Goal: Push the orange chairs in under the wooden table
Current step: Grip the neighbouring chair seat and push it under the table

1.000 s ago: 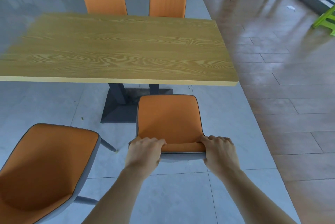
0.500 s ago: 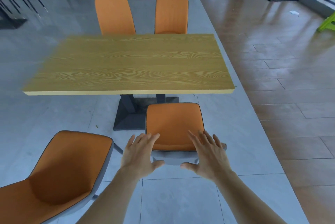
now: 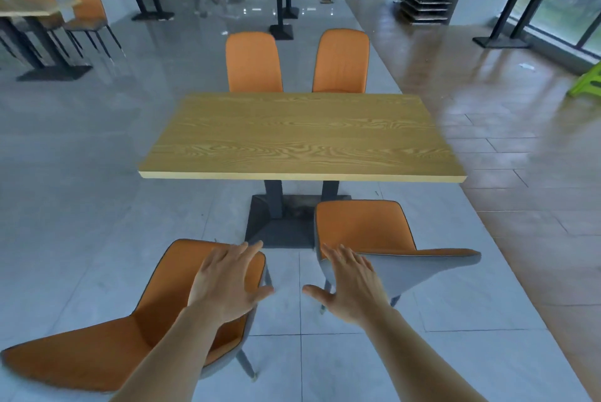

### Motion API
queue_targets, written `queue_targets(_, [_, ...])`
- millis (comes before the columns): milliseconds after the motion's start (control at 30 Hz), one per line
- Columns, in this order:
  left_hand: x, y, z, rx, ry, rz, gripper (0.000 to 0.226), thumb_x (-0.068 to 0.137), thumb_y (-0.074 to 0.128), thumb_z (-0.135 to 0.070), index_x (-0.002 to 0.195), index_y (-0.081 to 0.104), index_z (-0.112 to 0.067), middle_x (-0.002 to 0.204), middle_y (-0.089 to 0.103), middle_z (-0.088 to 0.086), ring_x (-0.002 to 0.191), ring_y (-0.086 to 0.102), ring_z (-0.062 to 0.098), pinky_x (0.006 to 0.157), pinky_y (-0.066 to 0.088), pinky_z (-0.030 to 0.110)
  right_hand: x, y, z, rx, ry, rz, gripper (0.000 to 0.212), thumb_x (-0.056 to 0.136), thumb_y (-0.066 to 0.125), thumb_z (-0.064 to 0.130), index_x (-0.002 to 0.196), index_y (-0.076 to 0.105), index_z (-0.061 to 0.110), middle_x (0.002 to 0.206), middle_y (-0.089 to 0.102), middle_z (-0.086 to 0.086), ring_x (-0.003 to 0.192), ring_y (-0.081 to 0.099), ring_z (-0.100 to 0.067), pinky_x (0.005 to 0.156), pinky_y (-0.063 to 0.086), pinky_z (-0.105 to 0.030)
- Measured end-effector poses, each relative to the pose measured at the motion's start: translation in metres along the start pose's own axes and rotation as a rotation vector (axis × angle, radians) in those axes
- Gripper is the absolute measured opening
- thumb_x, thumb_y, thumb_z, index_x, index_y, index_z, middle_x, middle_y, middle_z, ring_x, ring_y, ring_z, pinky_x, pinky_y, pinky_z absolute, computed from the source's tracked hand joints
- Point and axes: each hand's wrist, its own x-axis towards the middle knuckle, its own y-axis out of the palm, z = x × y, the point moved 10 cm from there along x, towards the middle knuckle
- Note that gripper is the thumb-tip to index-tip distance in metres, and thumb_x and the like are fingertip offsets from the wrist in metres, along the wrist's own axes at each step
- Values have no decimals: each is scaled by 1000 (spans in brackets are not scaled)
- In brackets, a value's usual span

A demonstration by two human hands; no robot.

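Both grips, left hand (image 3: 227, 284) and right hand (image 3: 349, 287), spread apart; near chair (image 3: 364, 226) faces table (image 3: 299, 135).

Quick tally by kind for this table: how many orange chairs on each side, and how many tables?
Orange chairs, near side: 2
Orange chairs, far side: 2
Wooden table: 1
Total: 5
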Motion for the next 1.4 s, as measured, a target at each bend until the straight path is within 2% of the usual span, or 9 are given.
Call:
queue_targets(200, [-94,6,175,-106,-51,85,95,67,37,-91,147,17,-43,153,32,-14,138,32,17,114,29,46,-32,83,147,87,122,84,108,66,28,96,153,19,31,159,30,-3,144,29,-25,116,29,-46])
queue_targets(400, [-178,15,290,-230,-44,152,90,70,51,-83,146,25,-42,151,34,-16,137,32,12,117,15,40,-49,154,271,146,132,202,102,70,41,93,151,24,33,152,38,2,136,38,-26,112,33,-44])
queue_targets(533, [-196,41,341,-198,3,244,102,59,57,-87,146,22,-46,149,30,-26,135,30,10,109,29,33,-46,190,313,138,99,249,115,58,37,101,151,21,35,156,33,1,141,32,-27,116,28,-48])
queue_targets(633, [-188,48,355,-158,63,256,94,67,69,-69,146,26,-43,147,36,-24,129,38,11,105,34,29,-41,214,334,20,40,285,110,63,48,95,149,22,33,148,45,0,137,37,-26,116,26,-49])
queue_targets(767, [-168,53,354,-102,136,240,61,75,74,-52,128,48,-43,123,59,-21,101,53,9,83,41,23,-33,234,343,-129,65,242,76,78,68,63,140,39,28,122,61,-1,119,50,-27,110,33,-47])
queue_targets(900, [-158,63,362,-71,107,195,51,68,82,-39,113,58,-46,101,66,-19,87,62,11,67,45,26,-22,235,340,-163,79,144,46,81,75,38,122,56,27,105,66,0,106,58,-27,96,47,-42])
queue_targets(1067, [-152,72,357,6,88,215,62,49,93,-34,104,66,-41,92,70,-17,76,67,13,62,55,30,-17,230,325,-166,93,86,45,81,75,26,122,56,28,101,66,1,102,60,-26,95,48,-42])
queue_targets(1200, [-133,71,339,-6,84,172,54,62,84,-33,110,62,-43,99,68,-18,86,64,11,70,51,27,-4,216,305,-163,114,57,43,80,76,26,119,57,31,101,66,4,99,61,-24,94,49,-39])
queue_targets(1400, [-96,71,313,-11,68,149,51,61,86,-32,106,63,-40,93,68,-16,81,65,12,68,53,30,25,194,271,-188,100,23,40,80,74,23,116,59,32,100,67,4,98,60,-23,91,48,-36])
